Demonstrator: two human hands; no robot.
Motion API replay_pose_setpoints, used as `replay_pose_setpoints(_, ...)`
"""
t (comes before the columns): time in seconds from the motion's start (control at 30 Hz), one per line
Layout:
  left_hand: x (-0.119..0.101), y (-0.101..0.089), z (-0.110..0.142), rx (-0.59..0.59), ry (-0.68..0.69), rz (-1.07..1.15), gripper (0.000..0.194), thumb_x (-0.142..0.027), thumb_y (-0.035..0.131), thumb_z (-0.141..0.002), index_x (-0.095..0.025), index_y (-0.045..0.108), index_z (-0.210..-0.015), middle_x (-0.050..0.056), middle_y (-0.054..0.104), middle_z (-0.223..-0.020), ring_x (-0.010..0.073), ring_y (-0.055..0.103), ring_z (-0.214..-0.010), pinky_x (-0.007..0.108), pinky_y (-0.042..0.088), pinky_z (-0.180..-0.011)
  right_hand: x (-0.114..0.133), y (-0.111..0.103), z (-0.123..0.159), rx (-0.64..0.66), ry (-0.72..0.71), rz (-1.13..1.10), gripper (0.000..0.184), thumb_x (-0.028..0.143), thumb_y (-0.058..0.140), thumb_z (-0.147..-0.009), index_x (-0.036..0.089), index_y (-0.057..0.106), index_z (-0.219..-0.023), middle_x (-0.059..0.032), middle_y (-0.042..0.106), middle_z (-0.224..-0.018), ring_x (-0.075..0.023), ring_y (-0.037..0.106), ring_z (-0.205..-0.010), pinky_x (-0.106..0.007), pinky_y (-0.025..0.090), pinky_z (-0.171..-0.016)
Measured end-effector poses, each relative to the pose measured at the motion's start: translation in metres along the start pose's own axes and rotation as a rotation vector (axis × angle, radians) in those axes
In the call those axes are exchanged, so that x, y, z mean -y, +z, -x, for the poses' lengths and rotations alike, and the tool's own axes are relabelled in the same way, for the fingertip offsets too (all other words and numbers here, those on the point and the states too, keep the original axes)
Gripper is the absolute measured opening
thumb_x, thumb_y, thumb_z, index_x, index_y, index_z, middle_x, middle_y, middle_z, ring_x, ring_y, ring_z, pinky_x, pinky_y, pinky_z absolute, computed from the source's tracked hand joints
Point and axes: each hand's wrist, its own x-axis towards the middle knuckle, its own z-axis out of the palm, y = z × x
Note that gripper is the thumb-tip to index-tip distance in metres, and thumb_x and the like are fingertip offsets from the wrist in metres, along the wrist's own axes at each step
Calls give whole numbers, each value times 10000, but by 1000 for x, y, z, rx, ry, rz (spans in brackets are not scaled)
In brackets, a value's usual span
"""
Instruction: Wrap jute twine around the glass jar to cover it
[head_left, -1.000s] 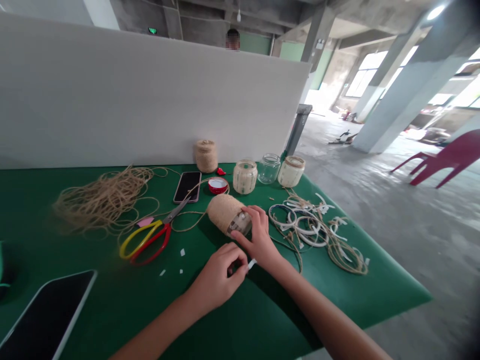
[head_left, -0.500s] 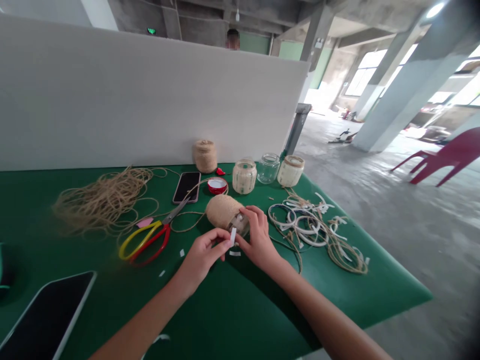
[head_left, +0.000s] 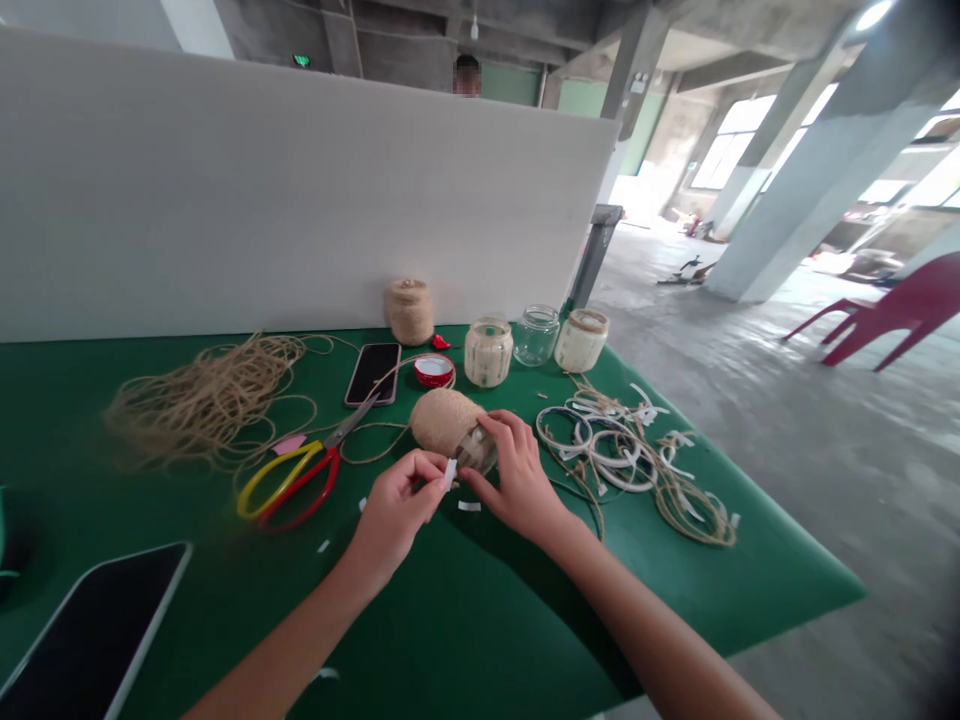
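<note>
A glass jar (head_left: 444, 422) wrapped mostly in tan twine lies on its side on the green table, its bare glass end turned right. My right hand (head_left: 517, 478) grips that end, thumb below and fingers on top. Between the thumb and forefinger of my left hand (head_left: 405, 497) is a small white strip of tape (head_left: 450, 473), held just in front of the jar. A length of twine runs from the jar to the left, past scissors (head_left: 304, 470) with one yellow and one red handle. Another white strip (head_left: 469, 506) lies on the table below the jar.
Loose twine (head_left: 217, 400) is heaped at the left. Behind the jar are a phone (head_left: 373, 374), a red lid (head_left: 434, 371), a twine-wrapped jar (head_left: 410, 312) and several other jars. Rings and twine scraps (head_left: 630, 455) lie right. A tablet-like device (head_left: 94, 635) sits front left.
My left hand has drawn slightly left and up with the tape strip, which is now tilted. My right hand still grips the jar, its thumb shifted a little left.
</note>
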Motion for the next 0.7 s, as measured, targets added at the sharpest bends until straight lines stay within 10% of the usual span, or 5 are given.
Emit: replay_pose_setpoints(0.7, 1, -2, -1, 92, -77, 56, 169, -303, 538, -797, -177, 451, -725, -84, 387, -496, 42, 365, -401, 178, 250, -419, -1, 1, 0, -5, 10, -32, 576, 346, 584, -758, 204, 336, -1259, -120, 405, -1229, -263, 378, -1162, -471, 352, -962)
